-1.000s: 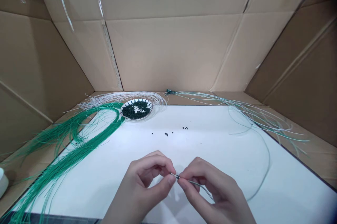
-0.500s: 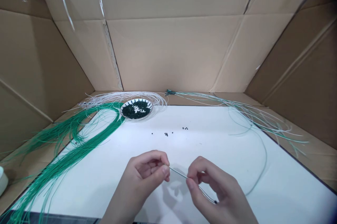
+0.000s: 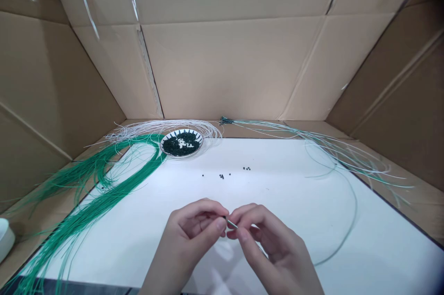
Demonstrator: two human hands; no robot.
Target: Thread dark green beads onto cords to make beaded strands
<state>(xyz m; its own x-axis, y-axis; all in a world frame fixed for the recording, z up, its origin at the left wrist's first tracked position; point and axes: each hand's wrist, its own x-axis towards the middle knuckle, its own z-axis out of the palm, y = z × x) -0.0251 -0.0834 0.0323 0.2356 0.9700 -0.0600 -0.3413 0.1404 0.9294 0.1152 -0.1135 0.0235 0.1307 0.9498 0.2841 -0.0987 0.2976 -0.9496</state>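
Note:
At the lower middle of the head view, my left hand [image 3: 197, 235] pinches a thin strand [image 3: 232, 224], with a tiny dark piece at its fingertips. My right hand [image 3: 270, 239] grips the same strand just to the right, its fingertips almost touching the left ones. The strand runs on under the right palm, and a long pale green loop [image 3: 353, 218] curves out over the white board. Beyond the hands lie several small black beads [image 3: 222, 176]. A patterned dish [image 3: 163, 150] holding many dark beads stands at the board's back edge.
Green strands [image 3: 114, 193] spread over the board's left side, with white strands [image 3: 145, 127] behind them. Bundled strands with dark ends [image 3: 227, 120] stretch along the back right. Cardboard walls [image 3: 236, 68] surround the white board [image 3: 166, 193]. A white container [image 3: 5, 239] stands at far left.
My right hand has moved left along the strand, up to my left fingertips. A dark piece now shows at the left fingertips. The camera view has shifted slightly.

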